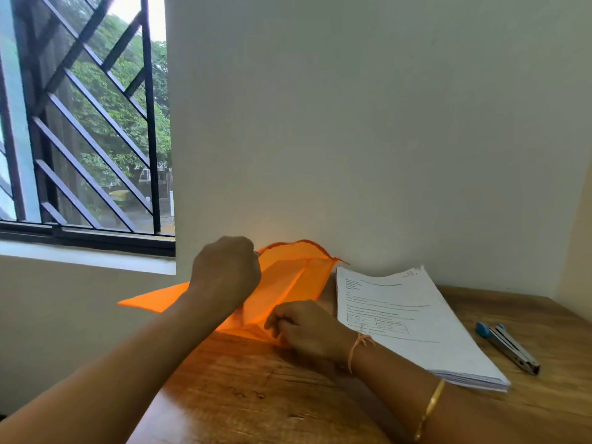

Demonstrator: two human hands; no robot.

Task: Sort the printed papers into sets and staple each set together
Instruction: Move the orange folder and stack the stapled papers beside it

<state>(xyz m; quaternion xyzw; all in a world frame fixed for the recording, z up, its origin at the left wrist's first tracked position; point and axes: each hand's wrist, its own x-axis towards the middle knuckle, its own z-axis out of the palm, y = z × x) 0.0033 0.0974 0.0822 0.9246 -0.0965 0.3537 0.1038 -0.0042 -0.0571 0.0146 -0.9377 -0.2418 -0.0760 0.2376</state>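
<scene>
A thick stack of printed white papers (407, 318) lies on the wooden table (256, 395), right of centre. A blue and silver stapler (507, 346) rests to the right of the stack. An orange zip folder (288, 283) lies against the wall, left of the papers, part of it hanging past the table's left edge. My left hand (226, 270) is closed at the folder's upper edge, pinching what looks like its zip pull. My right hand (307, 328) presses and grips the folder's near corner. The folder's contents are hidden.
A plain wall stands right behind the table. A window with a dark metal grille (86, 123) and its sill are at the left. The table's left edge runs diagonally below my left forearm.
</scene>
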